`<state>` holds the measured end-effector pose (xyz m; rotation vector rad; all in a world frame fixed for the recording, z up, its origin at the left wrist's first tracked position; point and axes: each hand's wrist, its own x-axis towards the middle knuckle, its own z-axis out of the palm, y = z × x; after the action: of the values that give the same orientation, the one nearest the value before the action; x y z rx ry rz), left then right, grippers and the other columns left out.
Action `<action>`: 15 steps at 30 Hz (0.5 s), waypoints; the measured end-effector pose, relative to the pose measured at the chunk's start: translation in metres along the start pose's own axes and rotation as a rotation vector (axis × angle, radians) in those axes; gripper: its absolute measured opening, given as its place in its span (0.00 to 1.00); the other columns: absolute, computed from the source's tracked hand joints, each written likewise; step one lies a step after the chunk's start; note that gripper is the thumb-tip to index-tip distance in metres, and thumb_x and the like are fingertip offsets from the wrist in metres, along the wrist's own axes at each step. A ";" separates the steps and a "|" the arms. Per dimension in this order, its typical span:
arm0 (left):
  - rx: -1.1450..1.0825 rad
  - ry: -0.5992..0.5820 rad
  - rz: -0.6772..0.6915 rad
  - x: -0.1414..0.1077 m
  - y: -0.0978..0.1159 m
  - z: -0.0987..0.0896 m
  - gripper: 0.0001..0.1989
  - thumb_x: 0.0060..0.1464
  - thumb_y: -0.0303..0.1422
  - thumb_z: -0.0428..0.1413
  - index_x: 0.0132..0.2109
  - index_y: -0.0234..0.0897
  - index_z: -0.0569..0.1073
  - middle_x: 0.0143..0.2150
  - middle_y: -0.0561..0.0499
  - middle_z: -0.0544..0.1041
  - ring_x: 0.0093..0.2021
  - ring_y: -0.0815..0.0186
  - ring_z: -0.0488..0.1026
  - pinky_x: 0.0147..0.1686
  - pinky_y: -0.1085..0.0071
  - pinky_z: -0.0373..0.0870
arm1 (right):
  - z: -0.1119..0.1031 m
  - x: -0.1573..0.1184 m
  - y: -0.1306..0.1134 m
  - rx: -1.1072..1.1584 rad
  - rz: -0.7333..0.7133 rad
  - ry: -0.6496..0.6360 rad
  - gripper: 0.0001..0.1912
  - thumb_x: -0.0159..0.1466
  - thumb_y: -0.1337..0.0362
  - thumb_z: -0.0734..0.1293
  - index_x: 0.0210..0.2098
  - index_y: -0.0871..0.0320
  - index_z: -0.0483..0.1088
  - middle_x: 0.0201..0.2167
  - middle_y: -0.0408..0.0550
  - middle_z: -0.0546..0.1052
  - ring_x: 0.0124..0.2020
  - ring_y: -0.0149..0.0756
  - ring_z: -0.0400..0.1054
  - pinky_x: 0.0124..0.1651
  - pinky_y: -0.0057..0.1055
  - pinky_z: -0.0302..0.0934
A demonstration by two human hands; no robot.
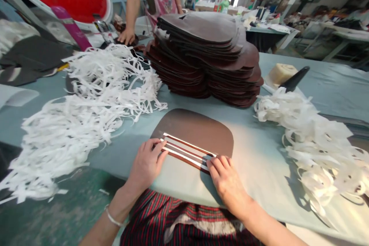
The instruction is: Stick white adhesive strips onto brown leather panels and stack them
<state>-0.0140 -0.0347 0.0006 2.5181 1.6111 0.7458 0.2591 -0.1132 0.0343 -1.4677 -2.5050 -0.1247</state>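
A brown panel (198, 125) is lying flat on the table (250, 138) in front of the person, and white bands (184, 157) are running across its near part, between the two hands. The left hand (148, 161) is resting its thumb and fingertips on the bands' left ends, while the right hand (226, 177) is curling its fingers over their right ends; whether either is gripping or only pressing, I cannot tell. Skewing is looking like the main risk: if one hand is pulling harder than the other, the bands could be drifting out of line or puckering. If the fingertips are bearing down unevenly, one end could be lifting. The stack (207, 61) behind is standing with ragged edges, so a knock could be sending sheets sliding onto the panel. Counting up, two hands are working on one panel, and three bands are showing; one stack is standing beyond, its sheets being too many to count; two heaps of scraps are lying about, a left heap (95, 103) and a right heap (319, 138); one block (282, 73), one black handle (295, 78) and one purple bottle (70, 27) are showing, and one co-worker's hand (127, 36) is resting behind the left heap
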 end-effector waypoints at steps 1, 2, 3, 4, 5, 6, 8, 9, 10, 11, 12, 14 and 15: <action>0.001 0.004 0.007 0.000 -0.001 0.001 0.15 0.63 0.35 0.51 0.54 0.38 0.67 0.49 0.45 0.67 0.49 0.58 0.66 0.51 0.59 0.67 | 0.000 -0.001 0.000 0.002 0.008 -0.001 0.15 0.65 0.75 0.55 0.47 0.68 0.69 0.39 0.59 0.70 0.41 0.46 0.58 0.43 0.44 0.60; 0.002 0.005 0.016 0.001 -0.002 0.002 0.15 0.62 0.35 0.51 0.55 0.38 0.67 0.49 0.44 0.67 0.50 0.57 0.66 0.50 0.59 0.67 | 0.000 -0.001 -0.001 0.009 0.013 -0.002 0.15 0.66 0.75 0.55 0.47 0.67 0.69 0.39 0.59 0.70 0.41 0.45 0.58 0.44 0.44 0.60; 0.002 0.006 0.024 0.001 -0.003 0.002 0.15 0.62 0.35 0.51 0.55 0.38 0.67 0.49 0.44 0.67 0.50 0.57 0.66 0.50 0.59 0.67 | -0.001 -0.002 -0.001 0.022 0.014 -0.004 0.15 0.66 0.75 0.55 0.48 0.67 0.69 0.39 0.59 0.70 0.41 0.45 0.59 0.44 0.44 0.60; 0.001 0.003 0.032 0.002 -0.004 0.003 0.15 0.62 0.35 0.50 0.55 0.38 0.67 0.49 0.44 0.67 0.50 0.57 0.66 0.51 0.59 0.67 | -0.001 -0.004 0.000 0.040 0.015 -0.009 0.15 0.66 0.74 0.55 0.49 0.67 0.68 0.40 0.59 0.70 0.41 0.45 0.59 0.44 0.45 0.60; 0.002 -0.001 0.040 0.002 -0.005 0.003 0.15 0.63 0.35 0.50 0.55 0.38 0.67 0.49 0.44 0.67 0.50 0.57 0.66 0.51 0.58 0.67 | -0.001 -0.005 0.001 0.065 0.019 -0.015 0.15 0.67 0.74 0.56 0.49 0.67 0.68 0.40 0.58 0.70 0.41 0.45 0.59 0.45 0.45 0.61; 0.005 -0.008 0.047 0.003 -0.006 0.004 0.15 0.63 0.35 0.50 0.55 0.38 0.67 0.49 0.44 0.67 0.50 0.57 0.67 0.51 0.58 0.67 | -0.001 -0.007 0.003 0.098 0.031 -0.018 0.15 0.67 0.74 0.56 0.50 0.66 0.67 0.40 0.58 0.70 0.41 0.44 0.60 0.45 0.44 0.61; 0.015 -0.021 0.063 0.003 -0.009 0.004 0.15 0.63 0.36 0.50 0.55 0.38 0.67 0.49 0.43 0.67 0.49 0.57 0.67 0.51 0.57 0.67 | -0.001 -0.009 0.007 0.202 0.087 -0.008 0.14 0.67 0.74 0.56 0.49 0.64 0.67 0.40 0.55 0.70 0.40 0.41 0.61 0.45 0.41 0.62; 0.024 -0.023 0.071 0.004 -0.010 0.004 0.16 0.63 0.37 0.49 0.55 0.38 0.67 0.49 0.43 0.68 0.49 0.56 0.67 0.50 0.57 0.68 | -0.001 -0.010 0.010 0.270 0.130 0.009 0.14 0.67 0.74 0.56 0.49 0.62 0.67 0.40 0.54 0.70 0.40 0.40 0.61 0.45 0.40 0.62; 0.036 -0.022 0.077 0.004 -0.010 0.004 0.16 0.63 0.37 0.49 0.55 0.38 0.67 0.49 0.43 0.68 0.49 0.56 0.67 0.50 0.57 0.68 | -0.001 -0.011 0.012 0.338 0.177 0.031 0.13 0.67 0.74 0.57 0.49 0.60 0.66 0.40 0.52 0.69 0.41 0.39 0.62 0.45 0.38 0.63; 0.053 -0.017 0.079 0.005 -0.010 0.003 0.15 0.63 0.37 0.49 0.54 0.37 0.67 0.49 0.42 0.68 0.49 0.55 0.67 0.49 0.56 0.68 | -0.001 -0.011 0.014 0.401 0.223 0.051 0.13 0.67 0.73 0.57 0.49 0.59 0.66 0.41 0.52 0.69 0.41 0.38 0.62 0.46 0.37 0.64; 0.075 -0.009 0.077 0.006 -0.008 0.001 0.15 0.63 0.37 0.49 0.53 0.37 0.68 0.49 0.42 0.68 0.49 0.54 0.67 0.49 0.55 0.68 | -0.001 -0.011 0.016 0.456 0.261 0.065 0.12 0.67 0.73 0.58 0.49 0.58 0.65 0.42 0.51 0.68 0.43 0.38 0.63 0.46 0.36 0.64; 0.111 0.020 0.066 0.008 0.003 -0.001 0.12 0.62 0.35 0.50 0.50 0.37 0.69 0.49 0.42 0.68 0.50 0.52 0.66 0.49 0.52 0.66 | 0.000 -0.011 0.018 0.529 0.303 0.078 0.11 0.67 0.72 0.59 0.48 0.58 0.65 0.43 0.51 0.66 0.45 0.37 0.63 0.48 0.36 0.64; 0.109 0.036 0.062 0.009 0.012 -0.002 0.10 0.61 0.33 0.50 0.49 0.37 0.69 0.49 0.42 0.68 0.50 0.52 0.66 0.50 0.51 0.66 | 0.000 -0.011 0.019 0.552 0.308 0.078 0.10 0.67 0.72 0.59 0.47 0.58 0.66 0.43 0.51 0.66 0.45 0.37 0.63 0.48 0.36 0.64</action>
<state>-0.0017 -0.0330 0.0095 2.6567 1.6341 0.7325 0.2805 -0.1130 0.0311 -1.5291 -1.9877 0.5088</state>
